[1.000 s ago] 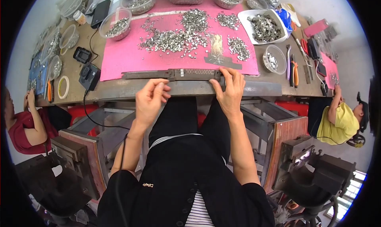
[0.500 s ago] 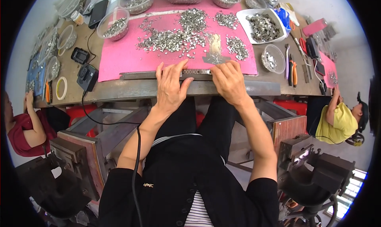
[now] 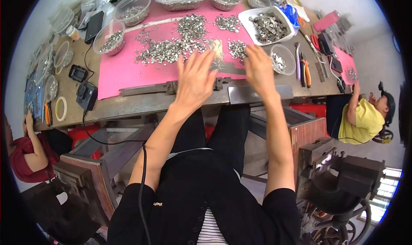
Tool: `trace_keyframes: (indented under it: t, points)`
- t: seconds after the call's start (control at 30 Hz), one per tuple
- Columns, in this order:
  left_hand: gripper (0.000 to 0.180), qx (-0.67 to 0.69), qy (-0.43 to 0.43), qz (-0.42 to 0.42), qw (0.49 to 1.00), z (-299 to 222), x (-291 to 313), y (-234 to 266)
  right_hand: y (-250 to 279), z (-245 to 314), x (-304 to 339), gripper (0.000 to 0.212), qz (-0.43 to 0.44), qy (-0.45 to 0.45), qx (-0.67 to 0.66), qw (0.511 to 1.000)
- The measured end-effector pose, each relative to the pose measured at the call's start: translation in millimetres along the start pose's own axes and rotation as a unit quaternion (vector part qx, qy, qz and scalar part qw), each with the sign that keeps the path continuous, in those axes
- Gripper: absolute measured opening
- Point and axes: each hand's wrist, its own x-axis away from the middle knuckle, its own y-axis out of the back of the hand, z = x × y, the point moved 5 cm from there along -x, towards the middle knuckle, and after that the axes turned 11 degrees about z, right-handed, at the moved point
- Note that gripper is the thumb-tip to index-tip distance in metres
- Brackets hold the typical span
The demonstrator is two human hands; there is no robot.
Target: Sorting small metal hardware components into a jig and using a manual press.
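Note:
A long dark metal bar (image 3: pixel 146 89) with raised blocks lies along the front of the pink mat (image 3: pixel 112 73). My left hand (image 3: pixel 195 80) is over its middle, fingers stretched and spread toward the large heap of small silvery metal pieces (image 3: pixel 165 51). My left hand hides part of the bar. To the right, my right hand (image 3: pixel 259 73) is off the bar, between a small pile of metal pieces (image 3: pixel 237 49) and a clear round tub (image 3: pixel 293 58). Its fingers are slightly bent, with nothing visible in them. A flat metal plate (image 3: pixel 261 94) lies at the bench edge below it.
Clear tubs of metal pieces, including one at left (image 3: pixel 98 45), line the mat's far side. A white tray (image 3: pixel 244 22) of metal parts stands far right. Orange-handled pliers (image 3: pixel 305 71) lie right; a black charger (image 3: pixel 86 95) sits left. Two people work at either side.
Both hands have come off the bar and reached farther over the mat, fingers opening out. Raised blocks on the bar now show. The whole view has shifted slightly left.

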Motion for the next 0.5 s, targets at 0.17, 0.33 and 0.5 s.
trace_keyframes:
  t: [0.17,0.33,0.5]
  points:
    - [0.050,-0.024,-0.054,0.134,0.989,-3.5,-43.0,-55.0,-16.6,26.7,25.7,0.033,0.074,0.010,-0.007,0.997]
    - [0.047,0.001,-0.065,0.234,0.970,-8.1,-34.3,-51.8,5.5,20.3,42.9,0.030,0.057,0.028,-0.098,0.993]
    - [0.025,0.090,-0.050,0.050,0.993,4.7,-44.4,-35.1,8.2,3.9,40.5,0.023,-0.004,-0.017,-0.144,0.989]
